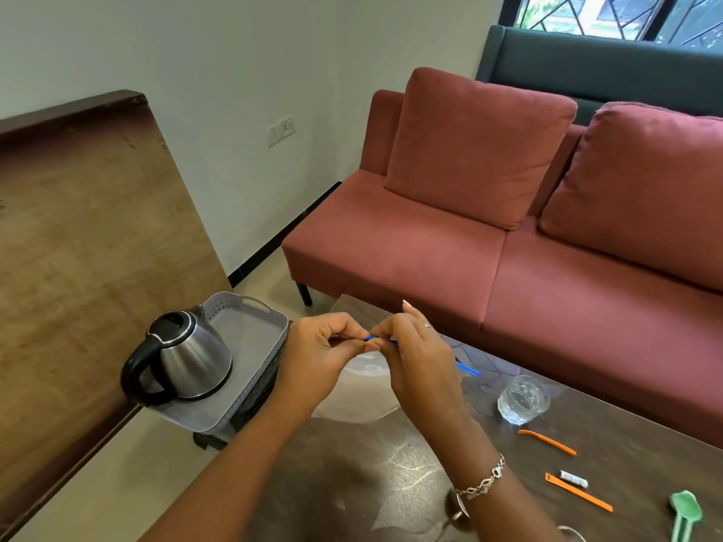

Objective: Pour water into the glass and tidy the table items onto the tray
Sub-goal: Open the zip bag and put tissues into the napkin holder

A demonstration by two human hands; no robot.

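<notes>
- Both hands are raised above the table [391, 483], close together, fingertips nearly touching.
- The left hand [317, 354] is curled, and its thumb and fingers pinch one end of a thin blue strip [468, 370].
- The right hand [410, 354] pinches the same strip just beside it, and the strip's far end sticks out past the back of that hand (a clear film seems to hang under it, though I cannot say for sure).
- The glass [523, 399] stands upright on the table, right of the hands and apart from them.
- Nearer, on the table, lie two orange sticks [547, 442], a small white packet [574, 481] touching the nearer stick, and a green spoon [684, 510] at the edge of view.
- The grey tray [254, 338] sits left of the table on a dark stand.
- The steel kettle [184, 357] stands upright on the tray's near side, its black handle pointing left.
- A red sofa [469, 248] runs behind the table.
</notes>
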